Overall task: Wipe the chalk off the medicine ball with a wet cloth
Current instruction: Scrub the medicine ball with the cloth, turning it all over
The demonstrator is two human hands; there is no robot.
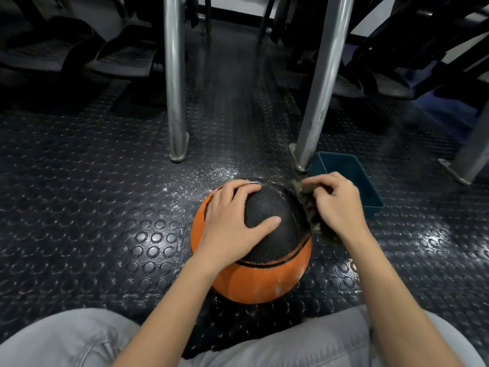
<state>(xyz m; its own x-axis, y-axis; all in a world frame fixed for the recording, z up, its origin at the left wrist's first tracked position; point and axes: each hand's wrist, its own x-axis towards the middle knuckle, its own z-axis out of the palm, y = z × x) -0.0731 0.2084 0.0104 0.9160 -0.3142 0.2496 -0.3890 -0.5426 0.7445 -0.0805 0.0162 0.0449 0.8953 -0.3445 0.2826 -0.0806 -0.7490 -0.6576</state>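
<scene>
An orange and black medicine ball (267, 274) sits on the studded floor in front of my knees. White chalk streaks show on its lower right orange side. My left hand (232, 221) lies spread over the top left of the ball, fingers straight and thumb out across the black panel. My right hand (336, 205) grips a dark, crumpled cloth (308, 202) and holds it against the ball's upper right side. Much of the cloth is hidden under my fingers.
A dark teal rectangular tub (352, 178) stands on the floor just right of the ball. Two metal posts (176, 102) (316, 107) rise behind the ball, with black gym equipment beyond. Chalk dust speckles the black studded rubber floor (206, 173).
</scene>
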